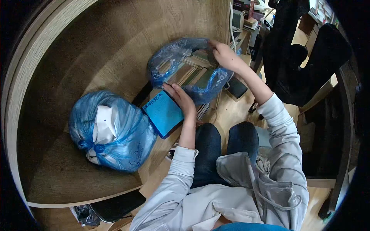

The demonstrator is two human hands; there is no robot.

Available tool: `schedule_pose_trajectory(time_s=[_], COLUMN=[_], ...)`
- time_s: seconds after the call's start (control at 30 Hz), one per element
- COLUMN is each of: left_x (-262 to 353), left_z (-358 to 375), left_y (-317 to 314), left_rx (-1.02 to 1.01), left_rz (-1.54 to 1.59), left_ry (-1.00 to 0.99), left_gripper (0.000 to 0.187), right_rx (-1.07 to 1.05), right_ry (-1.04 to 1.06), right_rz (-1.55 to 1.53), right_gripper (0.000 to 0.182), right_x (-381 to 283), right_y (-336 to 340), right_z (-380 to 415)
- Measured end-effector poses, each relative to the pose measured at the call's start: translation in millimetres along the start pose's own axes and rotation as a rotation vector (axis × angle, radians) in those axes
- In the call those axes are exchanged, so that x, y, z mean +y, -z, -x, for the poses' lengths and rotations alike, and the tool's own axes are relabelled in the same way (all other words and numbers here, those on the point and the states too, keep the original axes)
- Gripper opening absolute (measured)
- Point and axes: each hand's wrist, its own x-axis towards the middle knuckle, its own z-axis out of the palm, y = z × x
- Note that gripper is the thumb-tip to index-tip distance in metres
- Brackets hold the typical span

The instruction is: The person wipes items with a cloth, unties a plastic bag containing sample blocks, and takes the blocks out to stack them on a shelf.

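An open blue plastic bag [208, 95] sits at the table's edge, its rim spread wide. Inside it, thin books or papers [191, 71] stand packed on edge. At the far right of the rim, my right hand [227, 57] has its fingers closed on the plastic; its fingertips are partly hidden. My left hand [182, 99] lies at the near left rim, fingers stretched out and thumb not clearly visible. Just beside it is a blue sticky-note-like pad [163, 112] with handwriting across its top. A full blue bag [131, 125], tied with a knot, rests farther left.
The curved wooden table [119, 42] spans the left side. A dark chair [289, 65] stands at the right. Boxes and books [248, 23] are piled at the back, near a white cable [232, 27]. A black bag [117, 206] lies below the table's front edge.
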Motion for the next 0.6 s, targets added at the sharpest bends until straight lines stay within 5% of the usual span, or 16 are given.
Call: schedule_pose_trajectory(time_s=[0.1,0.2,0.3,0.33,0.4,0.53,0.6], left_x=[13.1,52.9,82.2,85.4,92.2,88.2,59.8], left_z=[-5.0,-29.6,-82.3,-100.9,-129.3,-142.1,-136.7], left_y=[10.3,23.4,9.3,2.2,-8.7,1.5,0.8], left_rx=[-0.021,-0.317,-0.561,-0.556,-0.405,-0.508,-0.438], left_rz=[0.105,-0.614,-0.660,-0.657,-0.614,-0.292,-0.186], left_ry=[0.072,-0.199,-0.119,-0.123,-0.437,-0.245,-0.313], left_gripper=[0.062,0.056,0.052,0.052,0.051,0.047,0.044], right_rx=[0.079,0.112,0.095,0.030,-0.096,-0.135,-0.129], right_ry=[0.056,0.075,0.073,0.104,0.164,0.178,0.164], right_rz=[-0.032,-0.041,-0.021,0.002,0.048,0.129,0.180], right_gripper=[0.040,0.038,0.035,0.034,0.031,0.026,0.026], right_x=[13.2,7.8,-8.4,-10.6,-12.7,-16.3,-14.3], right_y=[0.8,2.3,2.5,-1.0,-9.1,-36.8,-54.8], right_z=[-18.3,-15.7,-12.6,-12.2,-13.8,-33.2,-51.5])
